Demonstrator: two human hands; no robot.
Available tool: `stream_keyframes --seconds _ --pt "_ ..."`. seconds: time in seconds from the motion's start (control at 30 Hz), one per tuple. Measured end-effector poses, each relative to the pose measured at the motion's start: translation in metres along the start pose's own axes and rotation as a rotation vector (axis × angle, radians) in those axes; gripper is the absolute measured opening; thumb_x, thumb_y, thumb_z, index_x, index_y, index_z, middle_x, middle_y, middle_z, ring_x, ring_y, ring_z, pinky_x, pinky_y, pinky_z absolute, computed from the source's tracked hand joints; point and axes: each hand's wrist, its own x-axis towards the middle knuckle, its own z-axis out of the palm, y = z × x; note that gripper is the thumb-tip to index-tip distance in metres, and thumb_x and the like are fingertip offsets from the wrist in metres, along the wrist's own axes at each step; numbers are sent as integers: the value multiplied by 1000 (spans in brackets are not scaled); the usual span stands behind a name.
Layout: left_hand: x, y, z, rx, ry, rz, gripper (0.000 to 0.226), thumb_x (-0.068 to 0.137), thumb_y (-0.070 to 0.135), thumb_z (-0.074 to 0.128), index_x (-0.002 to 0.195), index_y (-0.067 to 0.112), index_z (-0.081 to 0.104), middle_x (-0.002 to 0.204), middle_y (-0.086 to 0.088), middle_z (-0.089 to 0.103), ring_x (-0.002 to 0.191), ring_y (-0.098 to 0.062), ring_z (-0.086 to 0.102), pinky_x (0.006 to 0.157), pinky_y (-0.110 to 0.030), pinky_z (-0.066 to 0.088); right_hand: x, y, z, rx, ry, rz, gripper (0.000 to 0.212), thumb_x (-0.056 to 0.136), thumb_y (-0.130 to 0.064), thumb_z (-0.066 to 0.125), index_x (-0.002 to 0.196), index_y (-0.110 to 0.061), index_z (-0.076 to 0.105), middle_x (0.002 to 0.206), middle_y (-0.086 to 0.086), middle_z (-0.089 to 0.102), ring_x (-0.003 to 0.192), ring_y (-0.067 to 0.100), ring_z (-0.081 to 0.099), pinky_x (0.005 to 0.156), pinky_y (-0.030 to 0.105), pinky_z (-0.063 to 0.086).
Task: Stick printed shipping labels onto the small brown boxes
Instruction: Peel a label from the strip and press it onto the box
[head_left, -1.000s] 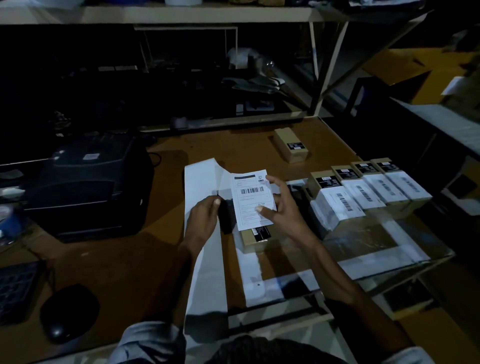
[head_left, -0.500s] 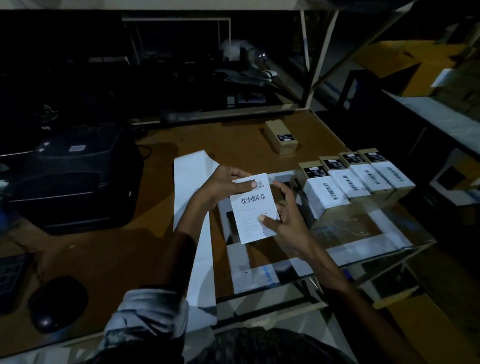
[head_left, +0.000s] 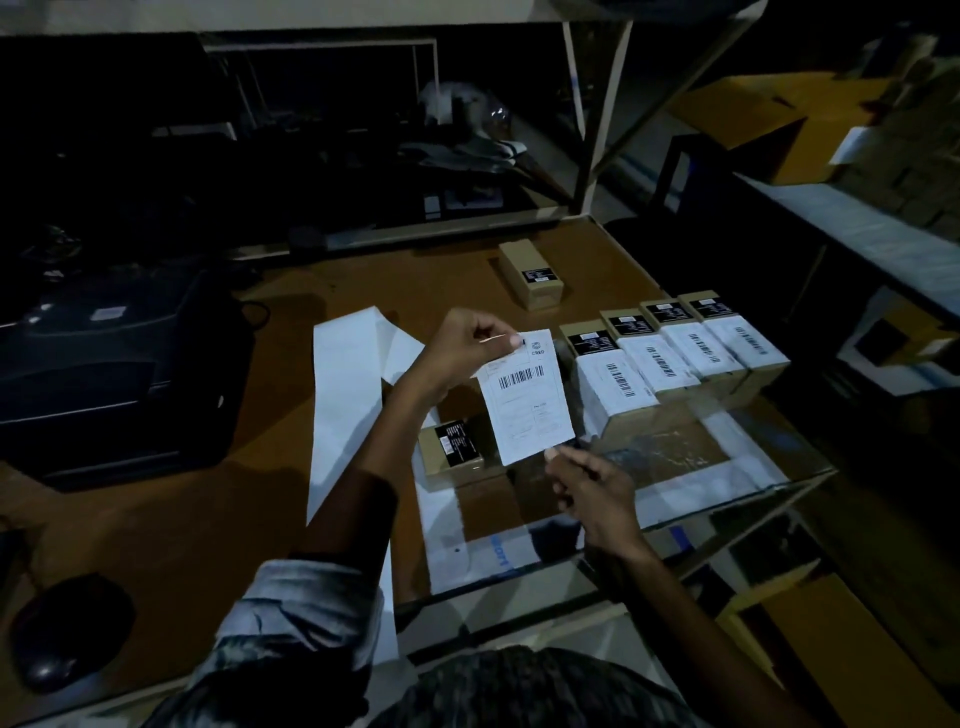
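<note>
Dim desk (head_left: 218, 519): label (head_left: 527, 397), pinched by left hand (head_left: 457, 353) and right hand (head_left: 589, 493), hangs just right of the unlabelled box (head_left: 452, 452), long axis upright.

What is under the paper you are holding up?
Below the label, a small brown box with a black sticker sits on the desk. The label hides the box's right part.
</note>
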Motion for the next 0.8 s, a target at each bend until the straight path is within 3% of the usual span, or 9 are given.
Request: stream_keyframes --seconds 0.17,0.27,0.4,0.57,0.67,0.8 --pt "2 1 4 -113 -4 -5 7 91 13 70 91 9 75 86 -2 76 82 -12 72 69 -23 54 -1 -7 3 42 -12 -31 33 83 -34 81 102 -9 70 80 7 72 62 14 59 50 28 47" --pt "3 -2 4 -87 -36 -24 11 91 13 70 95 4 75 86 0 77 82 -13 73 71 -25 57 3 -8 5 62 -115 61 32 82 -36 80 102 -12 72 79 5 73 61 15 60 55 31 48" --pt "3 -19 5 26 -52 -38 12 90 14 72 94 4 77 87 2 76 85 -9 71 74 -25 55 10 3 10 -78 -172 115 37 83 -41 78 90 -5 75 70 7 67 58 16 59 55 29 49" --pt "1 -51 8 273 39 -18 12 84 16 79 92 8 80 98 5 63 101 -5 56 83 -30 44 1 17 24 -74 -71 179 31 82 -36 82 75 -7 71 62 2 68 51 13 58 53 27 50" --pt "2 -60 2 281 29 -86 12 83 22 80 89 11 81 103 -3 71 104 -17 61 81 -32 45 -4 25 32 4 -52 197 24 84 -32 81 81 -10 72 70 0 72 62 10 64 67 33 55" --pt "3 -62 0 312 61 -193 16 83 28 80 87 12 81 92 3 76 87 -11 68 69 -27 47 1 26 36 78 -69 226 20 87 -31 77 82 -12 73 79 2 75 71 11 68 80 37 58"
